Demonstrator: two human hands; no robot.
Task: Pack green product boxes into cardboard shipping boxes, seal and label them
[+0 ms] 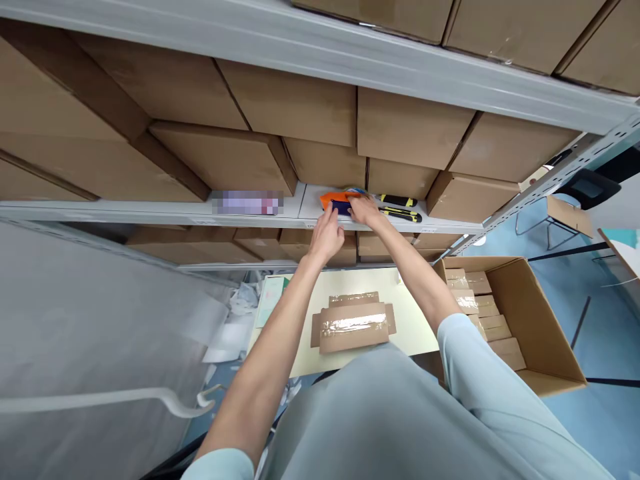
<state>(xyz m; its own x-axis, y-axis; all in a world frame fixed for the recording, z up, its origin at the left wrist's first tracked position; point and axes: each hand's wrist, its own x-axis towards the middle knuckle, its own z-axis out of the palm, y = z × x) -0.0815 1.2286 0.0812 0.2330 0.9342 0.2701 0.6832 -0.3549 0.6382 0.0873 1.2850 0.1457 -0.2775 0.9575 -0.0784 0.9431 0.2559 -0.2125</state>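
Note:
Both hands reach up to the grey metal shelf (311,208). An orange and dark blue item (341,205) lies there between them; its exact kind is partly hidden by the fingers. My left hand (327,235) is closed at its front left edge, fingers together. From the right, my right hand (364,208) curls its fingers over the item. Close beside that hand lie two black and yellow utility knives, one behind (398,200) and one in front (403,214). Below the hands a taped cardboard box (354,325) with flaps sticking out rests on a pale table (413,327).
Cardboard boxes (295,100) fill the shelves. A blurred purple-white pack (247,203) sits left on the shelf edge. At right stands an open carton (533,320) with several small taped boxes. A white hook (175,403) juts in at lower left; a chair (563,217) stands beyond.

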